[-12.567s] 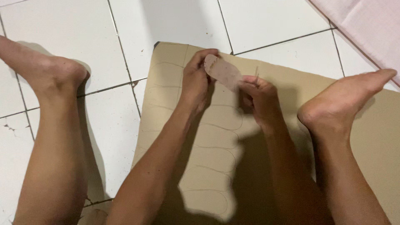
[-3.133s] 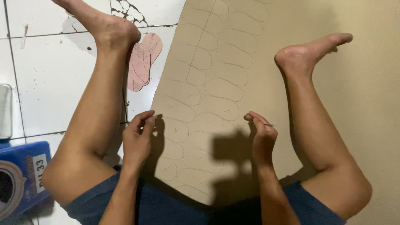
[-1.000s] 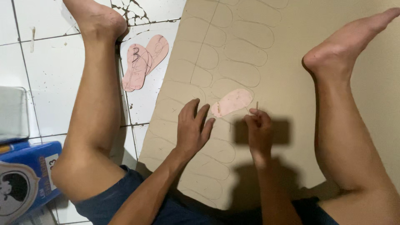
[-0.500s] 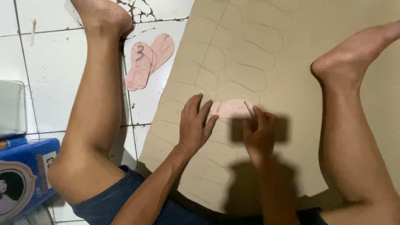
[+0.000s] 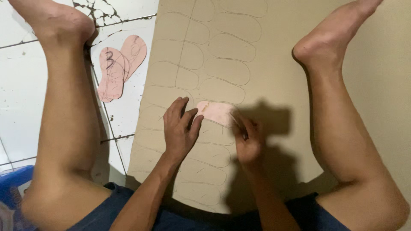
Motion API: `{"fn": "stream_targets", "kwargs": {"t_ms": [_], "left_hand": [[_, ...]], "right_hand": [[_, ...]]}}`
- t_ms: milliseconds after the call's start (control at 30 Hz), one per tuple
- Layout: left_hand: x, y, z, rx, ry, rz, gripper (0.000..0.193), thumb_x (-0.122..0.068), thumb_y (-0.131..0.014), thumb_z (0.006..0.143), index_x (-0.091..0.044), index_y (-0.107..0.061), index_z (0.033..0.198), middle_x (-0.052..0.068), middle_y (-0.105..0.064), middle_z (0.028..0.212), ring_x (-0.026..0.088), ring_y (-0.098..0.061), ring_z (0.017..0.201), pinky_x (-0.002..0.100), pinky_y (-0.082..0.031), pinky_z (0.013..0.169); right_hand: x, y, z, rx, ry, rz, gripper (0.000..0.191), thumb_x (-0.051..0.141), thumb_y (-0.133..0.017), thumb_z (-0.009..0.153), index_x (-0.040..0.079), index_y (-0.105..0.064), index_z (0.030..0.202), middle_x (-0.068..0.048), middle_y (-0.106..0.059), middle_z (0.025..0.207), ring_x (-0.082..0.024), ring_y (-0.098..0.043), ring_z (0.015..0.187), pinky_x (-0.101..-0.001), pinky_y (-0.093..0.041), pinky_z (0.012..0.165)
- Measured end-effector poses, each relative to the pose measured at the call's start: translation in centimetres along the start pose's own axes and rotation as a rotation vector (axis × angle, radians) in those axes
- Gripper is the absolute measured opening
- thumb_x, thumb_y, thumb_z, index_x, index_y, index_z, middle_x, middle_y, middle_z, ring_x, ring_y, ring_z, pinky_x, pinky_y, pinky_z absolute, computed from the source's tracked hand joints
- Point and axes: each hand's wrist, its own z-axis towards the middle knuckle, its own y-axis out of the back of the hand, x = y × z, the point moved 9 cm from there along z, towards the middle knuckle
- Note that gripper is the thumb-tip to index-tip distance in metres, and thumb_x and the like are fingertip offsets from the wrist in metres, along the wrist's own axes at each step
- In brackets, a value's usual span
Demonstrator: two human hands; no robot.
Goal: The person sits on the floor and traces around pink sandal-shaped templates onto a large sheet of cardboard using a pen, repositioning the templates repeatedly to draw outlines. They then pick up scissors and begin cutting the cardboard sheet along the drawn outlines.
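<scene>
Left hand (image 5: 180, 128) lies spread, pinning the pink template (image 5: 215, 112) on the cardboard sheet (image 5: 274, 64); right hand (image 5: 247, 139) pinches a thin marker — if the template slips, the outline skews.

Your left hand (image 5: 180, 128) presses a thin pink template (image 5: 216, 112) that looks like matt card onto a tan sheet (image 5: 274, 55), smooth, dull, possibly cardboard. The floor tiles (image 5: 21, 98) beside it are glossy white ceramic, cracked near your foot.
</scene>
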Motion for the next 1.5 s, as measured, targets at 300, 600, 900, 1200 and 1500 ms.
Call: {"fn": "stream_targets", "kwargs": {"t_ms": [300,600,900,1200,1500], "left_hand": [[0.3,-0.6,0.5,0.092,0.047,-0.01,0.041,-0.015,-0.076,0.088,-0.004,-0.064,0.125,0.019,-0.054,0.143,0.037,-0.045,0.138,0.051,-0.034,0.112],[-2.3,-1.0,2.1,0.44,0.041,0.1,0.057,-0.009,-0.067,0.088,-0.006,-0.055,0.143,0.017,-0.059,0.124,0.034,-0.05,0.122,0.05,-0.038,0.109],[7.0,14.4,7.1,-0.136,0.147,0.215,0.041,-0.01,-0.066,0.09,0.0,-0.065,0.13,0.03,-0.054,0.132,0.046,-0.053,0.12,0.052,-0.044,0.1],[13.7,12.0,8.9,-0.065,0.341,0.427,0.066,-0.021,-0.073,0.085,-0.005,-0.047,0.143,0.032,-0.046,0.141,0.05,-0.04,0.133,0.06,-0.03,0.109],[16.1,11.5,11.1,0.157,0.844,0.12,0.079,-0.011,-0.071,0.081,-0.004,-0.032,0.149,0.029,-0.062,0.124,0.043,-0.061,0.117,0.049,-0.048,0.1]], "right_hand": [[-1.9,0.2,0.1,-0.025,-0.079,0.248,0.032,0.01,-0.067,0.1,0.004,-0.065,0.131,-0.006,-0.06,0.114,-0.012,-0.065,0.101,-0.0272,-0.056,0.093],[-2.6,1.1,1.3,-0.065,-0.26,-0.164,0.042,0.026,-0.072,0.094,0.005,-0.065,0.13,-0.002,-0.068,0.101,-0.012,-0.062,0.089,-0.0284,-0.052,0.081],[-0.5,0.7,1.9,0.002,-0.145,-0.429,0.033,0.029,-0.066,0.1,0.009,-0.072,0.125,-0.006,-0.06,0.104,-0.018,-0.058,0.086,-0.0338,-0.049,0.084],[2.3,-1.0,1.9,-0.027,-0.136,-0.394,0.029,0.018,-0.071,0.095,0.007,-0.072,0.122,-0.006,-0.062,0.102,-0.017,-0.059,0.086,-0.0303,-0.051,0.081],[2.0,-1.9,1.9,-0.021,-0.173,-0.313,0.029,0.018,-0.07,0.096,0.005,-0.072,0.122,-0.005,-0.064,0.103,-0.015,-0.057,0.086,-0.0293,-0.049,0.081]]}}
